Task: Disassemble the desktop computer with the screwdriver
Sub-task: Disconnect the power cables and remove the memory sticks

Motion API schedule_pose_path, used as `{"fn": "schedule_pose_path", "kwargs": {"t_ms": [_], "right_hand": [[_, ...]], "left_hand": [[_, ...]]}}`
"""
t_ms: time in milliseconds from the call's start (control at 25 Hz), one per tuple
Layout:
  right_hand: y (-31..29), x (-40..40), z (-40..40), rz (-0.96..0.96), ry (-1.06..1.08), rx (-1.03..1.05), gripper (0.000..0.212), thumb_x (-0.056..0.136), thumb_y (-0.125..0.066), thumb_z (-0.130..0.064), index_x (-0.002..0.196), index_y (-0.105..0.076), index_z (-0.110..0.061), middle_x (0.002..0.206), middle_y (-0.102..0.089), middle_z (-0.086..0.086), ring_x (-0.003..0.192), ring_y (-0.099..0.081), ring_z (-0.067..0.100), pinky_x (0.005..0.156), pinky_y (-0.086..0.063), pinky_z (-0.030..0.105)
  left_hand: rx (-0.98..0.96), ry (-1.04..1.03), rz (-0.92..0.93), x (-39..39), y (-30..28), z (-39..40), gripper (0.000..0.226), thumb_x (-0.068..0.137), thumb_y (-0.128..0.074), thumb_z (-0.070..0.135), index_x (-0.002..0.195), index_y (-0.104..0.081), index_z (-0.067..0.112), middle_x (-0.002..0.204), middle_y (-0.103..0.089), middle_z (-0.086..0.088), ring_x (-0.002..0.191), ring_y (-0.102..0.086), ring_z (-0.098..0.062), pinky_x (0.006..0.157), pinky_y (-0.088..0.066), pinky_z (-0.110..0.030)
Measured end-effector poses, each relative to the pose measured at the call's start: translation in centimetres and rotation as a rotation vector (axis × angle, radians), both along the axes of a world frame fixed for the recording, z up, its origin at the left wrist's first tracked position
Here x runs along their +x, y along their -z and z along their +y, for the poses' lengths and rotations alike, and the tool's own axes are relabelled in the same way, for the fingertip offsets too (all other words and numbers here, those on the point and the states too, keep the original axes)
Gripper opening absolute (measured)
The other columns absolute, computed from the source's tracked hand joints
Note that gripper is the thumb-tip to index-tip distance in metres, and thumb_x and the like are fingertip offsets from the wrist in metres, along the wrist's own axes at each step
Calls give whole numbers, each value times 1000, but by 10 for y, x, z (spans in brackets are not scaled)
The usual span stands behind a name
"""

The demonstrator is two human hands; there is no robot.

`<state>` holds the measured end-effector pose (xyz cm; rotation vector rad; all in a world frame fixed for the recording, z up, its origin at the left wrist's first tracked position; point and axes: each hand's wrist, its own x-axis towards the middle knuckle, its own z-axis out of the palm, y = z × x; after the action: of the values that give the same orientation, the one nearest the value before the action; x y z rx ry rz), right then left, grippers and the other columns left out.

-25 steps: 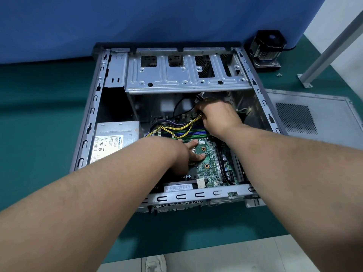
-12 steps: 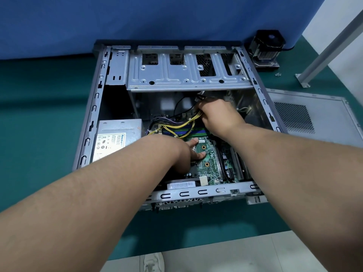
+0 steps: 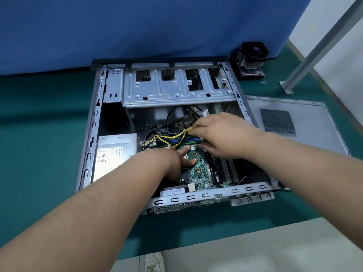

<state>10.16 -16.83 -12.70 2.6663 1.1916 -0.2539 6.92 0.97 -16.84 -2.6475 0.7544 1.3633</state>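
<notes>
Yellow power cables point(image 3: 172, 136) are pinched in my right hand point(image 3: 220, 134) at frame centre; my left hand point(image 3: 176, 160) presses flat, fingers straight, on the green motherboard point(image 3: 202, 171) inside the open computer case point(image 3: 94, 122).

One computer case point(image 3: 92, 134), one side panel point(image 3: 314, 138), two hands point(image 3: 222, 134).

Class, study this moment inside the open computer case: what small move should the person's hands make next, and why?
Probably pull the yellow cable bundle up and clear of the motherboard. The right hand already pinches its end, lifted off the board, while the left hand presses flat on the board, bracing it.
</notes>
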Motion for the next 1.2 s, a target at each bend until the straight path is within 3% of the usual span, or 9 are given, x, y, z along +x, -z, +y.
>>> {"fn": "schedule_pose_path", "kwargs": {"t_ms": [120,320,520,600,680,760,800,920,1200], "right_hand": [[-21,-5,-23,-4,-70,-102,52,97,-28,-58,109,-72,-32,101,-70,-13,99,-66,14,100,-43,40],[-20,-5,-19,51,53,85,55,99,-30,-58,78,-68,-25,70,-62,-8,70,-62,15,89,-49,36],[-17,-5,-22,55,94,124,52,98,-34,-51,69,-66,-23,63,-59,-8,61,-57,15,80,-53,35],[-19,-4,-21,59,93,122,50,97,-37,-48,66,-65,-22,60,-55,-8,57,-54,15,76,-53,34],[-20,-3,-22,57,96,91,48,96,-37,-47,66,-66,-22,60,-56,-7,58,-54,16,75,-51,33],[-21,-2,-21,49,95,78,46,95,-39,-45,66,-66,-22,61,-59,-6,58,-55,17,73,-50,32],[-20,-3,-20,46,95,79,45,94,-39,-44,65,-65,-22,61,-59,-6,58,-55,17,72,-50,32],[-21,-1,-18,44,97,65,46,94,-36,-45,65,-63,-24,61,-59,-6,59,-56,17,73,-50,33],[-19,1,-16,60,123,33,43,93,-36,-44,64,-61,-25,61,-57,-7,57,-53,15,72,-49,33]], "left_hand": [[-9,-20,24,1,1,2,79,105,-43,14,156,-5,59,165,26,21,159,8,-26,127,-13,-56],[-20,-37,51,1,-5,4,79,104,-43,13,155,-6,61,163,27,23,159,6,-25,125,-19,-59],[-40,-70,55,1,-7,6,78,104,-46,15,154,-9,62,163,25,26,159,0,-24,123,-26,-59],[-67,-103,22,-2,-9,3,70,105,-47,20,156,-18,57,168,16,22,158,-11,-28,117,-36,-58],[-82,-109,-78,-8,-18,-2,53,103,-50,23,151,-41,44,170,-19,7,149,-36,-31,103,-50,-55],[-151,-60,-312,-14,-29,-4,33,98,-56,18,129,-60,27,137,-59,-3,123,-59,-30,87,-53,-47],[-190,-30,-442,-15,-34,-1,31,93,-60,16,123,-62,23,123,-65,-3,116,-60,-29,86,-51,-45],[-167,-48,-645,1,-44,16,40,83,-66,15,122,-57,18,121,-62,-7,117,-52,-31,89,-42,-44],[-10,-32,-491,22,-37,11,59,85,-67,18,135,-37,11,121,-68,-8,124,-46,-31,92,-36,-40]]}}
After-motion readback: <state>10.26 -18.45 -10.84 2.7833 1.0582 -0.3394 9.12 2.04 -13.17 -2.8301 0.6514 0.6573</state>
